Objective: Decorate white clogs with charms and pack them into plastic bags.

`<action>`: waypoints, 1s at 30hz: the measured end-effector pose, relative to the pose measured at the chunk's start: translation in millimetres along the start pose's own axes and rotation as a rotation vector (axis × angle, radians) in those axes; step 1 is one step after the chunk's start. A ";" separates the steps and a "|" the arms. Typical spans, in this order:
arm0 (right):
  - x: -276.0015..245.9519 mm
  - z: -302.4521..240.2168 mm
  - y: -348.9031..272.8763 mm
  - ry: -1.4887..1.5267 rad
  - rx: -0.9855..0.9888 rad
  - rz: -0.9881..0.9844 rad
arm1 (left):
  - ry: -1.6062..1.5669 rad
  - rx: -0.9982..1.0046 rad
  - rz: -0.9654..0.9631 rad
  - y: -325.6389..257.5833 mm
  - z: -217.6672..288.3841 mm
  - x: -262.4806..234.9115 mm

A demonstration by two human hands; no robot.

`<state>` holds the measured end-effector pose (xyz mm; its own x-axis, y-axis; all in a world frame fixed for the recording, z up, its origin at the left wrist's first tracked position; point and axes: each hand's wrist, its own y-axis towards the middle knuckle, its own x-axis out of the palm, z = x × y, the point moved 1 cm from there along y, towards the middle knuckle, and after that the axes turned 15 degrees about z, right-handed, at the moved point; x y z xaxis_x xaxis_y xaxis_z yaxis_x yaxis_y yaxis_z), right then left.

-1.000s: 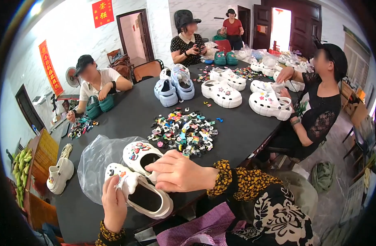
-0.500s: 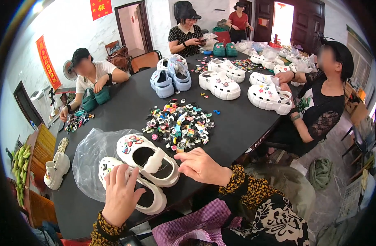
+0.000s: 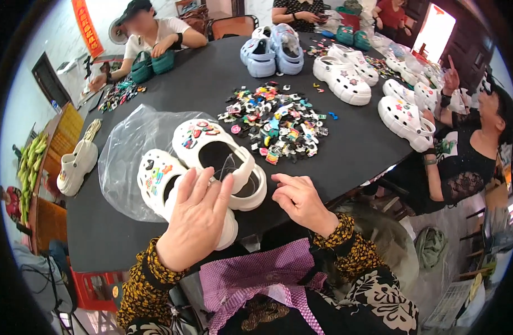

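Observation:
Two white clogs with coloured charms lie side by side on a clear plastic bag (image 3: 122, 151) at the near edge of the black table (image 3: 195, 84). My left hand (image 3: 194, 220) lies flat over the heel of the nearer clog (image 3: 156, 178), fingers apart. My right hand (image 3: 301, 201) rests on the table edge just right of the other clog (image 3: 212, 148), fingers loosely curled, holding nothing. A heap of small coloured charms (image 3: 273, 120) lies just beyond.
Pairs of white clogs (image 3: 343, 78) and blue clogs (image 3: 270, 50) stand at the far side. People sit around the table; one on the right raises a hand (image 3: 451, 81). A lone white clog (image 3: 76, 164) sits left on a wooden cabinet, by bananas (image 3: 30, 159).
My left hand rose from the near clog's side and now lies over its heel. My right hand drew back from the clogs to the table edge. The view tilted down and closer.

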<state>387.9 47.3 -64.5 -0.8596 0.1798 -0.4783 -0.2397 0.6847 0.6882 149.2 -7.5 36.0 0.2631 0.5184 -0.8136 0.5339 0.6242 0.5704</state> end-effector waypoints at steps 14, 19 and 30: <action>-18.1 6.5 -1.2 0.005 0.043 -0.100 | -0.010 -0.068 0.160 -13.1 5.6 11.1; -57.8 0.4 12.7 -0.120 0.051 -0.207 | -0.044 -0.086 0.272 -17.2 7.1 17.4; -125.8 -40.2 41.7 -0.320 0.053 -0.283 | 0.007 -0.041 0.322 -28.7 10.5 18.1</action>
<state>467.9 24.9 46.3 -0.5778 0.1838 -0.7952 -0.4154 0.7725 0.4803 147.2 -22.1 3.8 0.4080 0.6969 -0.5899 0.3914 0.4502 0.8026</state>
